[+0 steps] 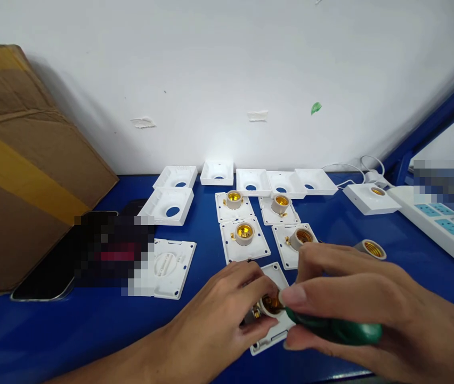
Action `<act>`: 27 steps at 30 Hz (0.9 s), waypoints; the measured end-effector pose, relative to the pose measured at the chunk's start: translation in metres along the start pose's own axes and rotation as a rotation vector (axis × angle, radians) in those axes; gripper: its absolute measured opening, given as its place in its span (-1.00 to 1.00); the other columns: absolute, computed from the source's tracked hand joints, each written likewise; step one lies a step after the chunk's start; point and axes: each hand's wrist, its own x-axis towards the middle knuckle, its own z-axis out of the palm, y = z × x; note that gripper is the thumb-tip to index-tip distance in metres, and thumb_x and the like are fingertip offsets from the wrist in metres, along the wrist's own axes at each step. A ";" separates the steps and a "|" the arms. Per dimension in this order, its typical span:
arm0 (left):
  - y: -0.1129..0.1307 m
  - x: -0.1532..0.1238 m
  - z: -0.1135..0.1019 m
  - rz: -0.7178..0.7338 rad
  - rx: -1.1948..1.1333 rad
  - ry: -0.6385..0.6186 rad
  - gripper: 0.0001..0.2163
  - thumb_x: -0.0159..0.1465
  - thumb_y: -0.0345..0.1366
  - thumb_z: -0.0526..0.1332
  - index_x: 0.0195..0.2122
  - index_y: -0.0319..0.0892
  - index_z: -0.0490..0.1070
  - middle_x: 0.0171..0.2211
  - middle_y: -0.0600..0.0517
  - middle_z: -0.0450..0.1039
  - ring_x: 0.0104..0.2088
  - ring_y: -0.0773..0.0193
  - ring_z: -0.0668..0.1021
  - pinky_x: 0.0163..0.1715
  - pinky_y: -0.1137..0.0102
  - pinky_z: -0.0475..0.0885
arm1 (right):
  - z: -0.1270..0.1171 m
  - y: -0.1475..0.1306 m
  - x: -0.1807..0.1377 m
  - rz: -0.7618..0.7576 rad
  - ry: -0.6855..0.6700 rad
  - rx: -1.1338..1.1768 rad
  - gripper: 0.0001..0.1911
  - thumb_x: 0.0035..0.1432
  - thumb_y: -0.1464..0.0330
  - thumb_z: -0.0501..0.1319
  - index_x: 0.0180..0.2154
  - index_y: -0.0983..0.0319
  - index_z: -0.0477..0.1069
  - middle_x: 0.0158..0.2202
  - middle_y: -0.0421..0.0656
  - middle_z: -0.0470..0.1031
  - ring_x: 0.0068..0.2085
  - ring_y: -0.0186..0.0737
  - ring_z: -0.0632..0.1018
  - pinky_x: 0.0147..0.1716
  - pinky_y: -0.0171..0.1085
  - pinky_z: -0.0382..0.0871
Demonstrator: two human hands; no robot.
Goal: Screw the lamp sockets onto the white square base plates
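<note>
My left hand (227, 314) pinches a white lamp-holder base plate with a brass socket (270, 305) on the blue table (91, 330). My right hand (363, 309) is wrapped round a green-handled screwdriver (339, 329), its tip at that socket. Beyond my hands lie several more base plates with brass sockets (244, 233), and one loose socket (372, 248) lies at the right.
A row of white square covers (251, 182) lines the wall. One assembled lamp holder (372, 198) and a white power strip (443, 226) are at the right. A cardboard sheet (23, 160), a phone (47, 277) and a flat white plate (171, 266) lie at the left.
</note>
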 end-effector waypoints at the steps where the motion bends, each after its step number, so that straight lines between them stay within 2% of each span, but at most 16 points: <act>1: 0.000 -0.001 0.002 0.003 0.014 -0.009 -0.88 0.38 -0.34 0.38 -0.09 -0.09 0.51 -0.08 0.04 0.56 -0.05 0.10 0.62 0.01 0.28 0.54 | 0.001 -0.001 0.001 0.000 0.001 -0.002 -0.44 0.39 0.37 0.33 0.32 0.02 0.21 -0.03 -0.21 0.56 -0.09 -0.28 0.57 0.01 -0.29 0.47; 4: -0.002 -0.005 0.008 0.035 0.081 0.006 -0.73 0.37 -0.33 0.40 0.07 -0.05 0.46 0.02 -0.01 0.55 -0.02 0.03 0.62 0.03 0.20 0.55 | -0.003 -0.004 0.002 0.069 0.017 0.028 -0.40 0.34 0.37 0.36 0.30 -0.01 0.20 0.02 -0.23 0.57 -0.03 -0.28 0.61 0.00 -0.34 0.49; 7: -0.001 -0.007 0.005 0.045 0.059 0.009 -0.56 0.36 -0.34 0.41 0.22 -0.02 0.36 0.10 -0.04 0.51 0.09 0.03 0.59 0.12 0.22 0.53 | -0.013 -0.006 0.001 0.106 -0.059 0.074 -0.30 0.33 0.48 0.30 0.35 -0.09 0.13 0.19 -0.23 0.53 0.20 -0.23 0.55 0.12 -0.31 0.47; 8: 0.000 -0.006 0.000 0.047 0.029 -0.011 -0.55 0.35 -0.34 0.41 0.22 -0.01 0.35 0.13 -0.03 0.49 0.13 0.04 0.57 0.16 0.23 0.51 | -0.016 -0.006 0.000 0.099 -0.091 0.113 -0.30 0.33 0.52 0.25 0.35 -0.11 0.13 0.18 -0.24 0.54 0.21 -0.25 0.55 0.11 -0.31 0.48; 9: 0.002 -0.004 -0.006 0.053 -0.004 -0.041 -0.57 0.34 -0.35 0.41 0.19 0.00 0.37 0.14 -0.01 0.49 0.17 0.06 0.55 0.21 0.24 0.48 | -0.019 -0.006 -0.001 0.081 -0.112 0.170 -0.30 0.34 0.55 0.22 0.36 -0.11 0.14 0.15 -0.24 0.56 0.16 -0.28 0.58 0.06 -0.32 0.50; 12: 0.010 0.003 -0.026 0.073 -0.079 -0.176 -0.42 0.24 -0.49 0.40 0.24 0.04 0.35 0.24 0.02 0.45 0.31 0.07 0.45 0.35 0.21 0.34 | -0.020 -0.005 -0.002 0.062 -0.169 0.267 -0.33 0.42 0.59 0.15 0.35 -0.16 0.15 0.04 -0.27 0.57 -0.08 -0.37 0.63 -0.07 -0.33 0.51; 15: 0.014 0.008 -0.037 0.082 -0.103 -0.238 -0.58 0.32 -0.51 0.31 0.14 0.04 0.45 0.09 0.07 0.58 0.20 0.12 0.55 0.35 0.18 0.34 | -0.013 -0.005 -0.003 0.066 -0.154 0.195 -0.33 0.43 0.60 0.15 0.34 -0.18 0.14 -0.06 -0.31 0.53 -0.20 -0.42 0.59 -0.13 -0.36 0.47; 18: 0.014 0.008 -0.035 0.058 -0.098 -0.219 -0.71 0.38 -0.44 0.28 0.07 0.03 0.49 -0.03 0.08 0.62 0.07 0.14 0.62 0.30 0.15 0.37 | 0.000 -0.003 -0.001 -0.034 -0.019 0.186 -0.42 0.41 0.46 0.26 0.33 -0.04 0.18 -0.14 -0.28 0.47 -0.25 -0.40 0.53 -0.24 -0.40 0.43; 20: 0.012 0.007 -0.031 0.040 -0.072 -0.213 -0.71 0.38 -0.43 0.30 0.08 0.04 0.48 -0.02 0.08 0.61 0.07 0.14 0.61 0.31 0.14 0.36 | 0.007 -0.001 0.000 -0.063 0.047 0.164 -0.44 0.38 0.43 0.32 0.31 0.02 0.23 -0.17 -0.28 0.47 -0.25 -0.38 0.51 -0.20 -0.39 0.41; 23: 0.009 0.006 -0.025 0.039 -0.002 -0.202 -0.77 0.37 -0.38 0.35 0.02 0.00 0.52 -0.03 0.06 0.61 0.06 0.09 0.62 0.26 0.15 0.42 | 0.011 0.005 0.003 -0.081 0.116 0.135 -0.36 0.30 0.37 0.42 0.31 0.04 0.25 -0.22 -0.30 0.48 -0.24 -0.34 0.50 -0.16 -0.34 0.42; 27: 0.006 0.004 -0.017 0.085 0.052 -0.155 -0.81 0.28 -0.23 0.48 -0.14 -0.04 0.54 -0.01 0.03 0.60 0.16 -0.04 0.56 0.27 0.09 0.41 | 0.001 0.005 0.005 -0.077 0.119 0.110 -0.40 0.34 0.32 0.39 0.31 0.05 0.26 -0.14 -0.27 0.57 -0.20 -0.33 0.55 -0.12 -0.32 0.46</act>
